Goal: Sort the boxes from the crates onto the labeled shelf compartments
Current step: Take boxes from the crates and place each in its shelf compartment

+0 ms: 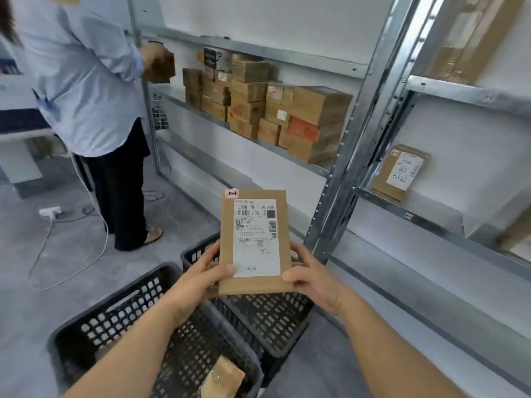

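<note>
Over far crate (274,321), hands (198,280) (313,280) grip box (253,239); near crate (115,314) holds parcel (222,379)

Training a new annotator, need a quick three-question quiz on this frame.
1. True or false: the left hand and right hand both hold the labelled flat box.
2. The lone box on the right shelf unit: A) lies flat, B) stands leaning at the back, C) hangs off the front edge?
3. How many boxes show in the near crate?
Key: 1 true; 2 B; 3 one, a small box at its near end.
</note>
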### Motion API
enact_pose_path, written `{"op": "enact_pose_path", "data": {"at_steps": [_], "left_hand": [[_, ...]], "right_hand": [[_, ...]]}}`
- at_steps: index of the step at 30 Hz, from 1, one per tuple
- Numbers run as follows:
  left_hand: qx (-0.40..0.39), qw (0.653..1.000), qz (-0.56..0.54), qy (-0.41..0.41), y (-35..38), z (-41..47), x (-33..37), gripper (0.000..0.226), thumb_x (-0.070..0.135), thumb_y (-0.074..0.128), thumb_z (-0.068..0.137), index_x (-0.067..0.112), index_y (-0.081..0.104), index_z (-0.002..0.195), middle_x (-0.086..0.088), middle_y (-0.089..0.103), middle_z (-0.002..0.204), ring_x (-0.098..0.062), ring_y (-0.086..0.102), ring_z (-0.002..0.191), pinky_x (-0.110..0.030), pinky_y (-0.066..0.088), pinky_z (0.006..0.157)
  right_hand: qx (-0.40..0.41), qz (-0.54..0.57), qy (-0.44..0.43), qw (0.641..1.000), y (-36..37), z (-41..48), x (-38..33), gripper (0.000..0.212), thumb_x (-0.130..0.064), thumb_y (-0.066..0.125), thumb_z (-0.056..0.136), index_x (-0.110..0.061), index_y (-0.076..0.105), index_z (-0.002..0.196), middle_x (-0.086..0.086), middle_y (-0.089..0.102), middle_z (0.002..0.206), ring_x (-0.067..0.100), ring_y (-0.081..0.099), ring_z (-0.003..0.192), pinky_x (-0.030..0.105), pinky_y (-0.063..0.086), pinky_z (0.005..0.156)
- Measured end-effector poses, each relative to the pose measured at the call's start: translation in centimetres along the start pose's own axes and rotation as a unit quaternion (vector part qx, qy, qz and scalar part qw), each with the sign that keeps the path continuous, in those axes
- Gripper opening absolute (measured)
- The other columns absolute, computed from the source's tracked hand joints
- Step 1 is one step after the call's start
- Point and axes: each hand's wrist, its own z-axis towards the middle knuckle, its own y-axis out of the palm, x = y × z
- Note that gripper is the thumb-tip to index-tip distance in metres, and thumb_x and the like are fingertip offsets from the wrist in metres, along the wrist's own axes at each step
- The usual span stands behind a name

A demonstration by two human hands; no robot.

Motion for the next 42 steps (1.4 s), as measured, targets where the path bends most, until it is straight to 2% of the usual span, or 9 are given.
{"op": "enact_pose_path", "data": {"at_steps": [5, 9, 15, 18, 20, 26, 29, 35, 42], "left_hand": [[-0.074, 0.996, 0.031, 0.036, 4.9, 4.0, 2.8, 0.105, 0.052, 0.084, 0.054, 0.037, 0.033, 0.144, 0.003, 0.063, 0.126, -0.017, 0.063, 0.112, -0.042, 0.046, 0.1], [-0.123, 0.986, 0.09, 0.071, 9.7, 7.6, 5.0, 0.097, 0.069, 0.076, 0.057, 0.043, 0.035, 0.141, 0.011, 0.058, 0.132, -0.013, 0.057, 0.12, -0.045, 0.039, 0.107], [-0.099, 0.966, 0.2, 0.132, 17.9, 12.6, 8.6, 0.085, 0.083, 0.056, 0.064, 0.047, 0.038, 0.139, 0.011, 0.052, 0.137, -0.011, 0.049, 0.125, -0.043, 0.038, 0.109], [-0.068, 0.937, 0.285, 0.191, 22.5, 14.9, 10.7, 0.062, 0.053, 0.064, 0.081, 0.039, 0.04, 0.136, 0.012, 0.051, 0.13, -0.01, 0.048, 0.123, -0.032, 0.039, 0.102], [-0.043, 0.911, 0.341, 0.228, 25.4, 16.6, 12.3, 0.062, 0.044, 0.067, 0.083, 0.035, 0.039, 0.138, 0.01, 0.051, 0.132, -0.011, 0.049, 0.121, -0.034, 0.042, 0.101], [-0.003, 0.814, 0.463, 0.35, 33.4, 20.2, 17.5, 0.071, 0.047, 0.069, 0.08, 0.03, 0.036, 0.141, 0.005, 0.047, 0.14, -0.013, 0.049, 0.123, -0.036, 0.045, 0.099], [0.021, 0.772, 0.5, 0.392, 36.6, 21.5, 20.2, 0.078, 0.056, 0.064, 0.078, 0.03, 0.032, 0.144, 0.003, 0.044, 0.143, -0.015, 0.047, 0.126, -0.043, 0.047, 0.098], [0.051, 0.721, 0.534, 0.438, 41.4, 24.6, 25.4, 0.08, 0.059, 0.059, 0.08, 0.03, 0.026, 0.147, 0.004, 0.038, 0.147, -0.017, 0.041, 0.132, -0.039, 0.043, 0.099], [0.064, 0.68, 0.556, 0.475, 44.2, 30.7, 29.8, 0.078, 0.061, 0.056, 0.083, 0.03, 0.024, 0.148, 0.004, 0.037, 0.148, -0.018, 0.04, 0.132, -0.037, 0.042, 0.099]], "right_hand": [[0.093, -0.031, -0.06, 0.993, -5.0, -3.3, -2.0, 0.083, -0.031, 0.073, 0.049, -0.044, 0.042, 0.125, 0.006, 0.063, 0.118, 0.019, 0.062, 0.108, 0.033, 0.055, 0.088], [0.161, -0.061, -0.109, 0.979, -10.1, -6.3, -3.5, 0.082, -0.033, 0.072, 0.052, -0.047, 0.041, 0.126, 0.002, 0.065, 0.119, 0.017, 0.061, 0.112, 0.034, 0.054, 0.09], [0.243, -0.082, -0.159, 0.953, -17.9, -11.5, -6.6, 0.073, -0.023, 0.068, 0.062, -0.048, 0.039, 0.125, -0.01, 0.067, 0.11, 0.002, 0.064, 0.1, 0.015, 0.052, 0.071], [0.271, -0.09, -0.176, 0.942, -21.7, -13.6, -8.4, 0.083, -0.037, 0.07, 0.051, -0.051, 0.037, 0.125, -0.014, 0.065, 0.114, -0.003, 0.063, 0.099, 0.014, 0.05, 0.073], [0.281, -0.097, -0.194, 0.935, -24.3, -14.7, -9.6, 0.085, -0.039, 0.069, 0.049, -0.05, 0.037, 0.127, -0.01, 0.065, 0.117, 0.001, 0.064, 0.102, 0.019, 0.05, 0.077], [0.322, -0.127, -0.246, 0.905, -31.1, -17.4, -13.4, 0.069, -0.02, 0.068, 0.065, -0.054, 0.038, 0.118, -0.012, 0.066, 0.11, -0.004, 0.065, 0.094, 0.012, 0.052, 0.069], [0.342, -0.143, -0.267, 0.89, -34.1, -18.5, -15.6, 0.074, -0.024, 0.072, 0.06, -0.054, 0.038, 0.118, -0.006, 0.064, 0.117, 0.006, 0.064, 0.101, 0.016, 0.053, 0.074], [0.374, -0.171, -0.305, 0.859, -39.5, -19.3, -19.9, 0.086, -0.028, 0.073, 0.054, -0.049, 0.035, 0.128, -0.006, 0.066, 0.114, 0.005, 0.065, 0.1, 0.016, 0.051, 0.074], [0.402, -0.179, -0.329, 0.835, -44.7, -17.0, -23.6, 0.085, -0.019, 0.07, 0.06, -0.048, 0.035, 0.132, -0.006, 0.063, 0.117, 0.0, 0.064, 0.097, 0.013, 0.052, 0.069]]}}
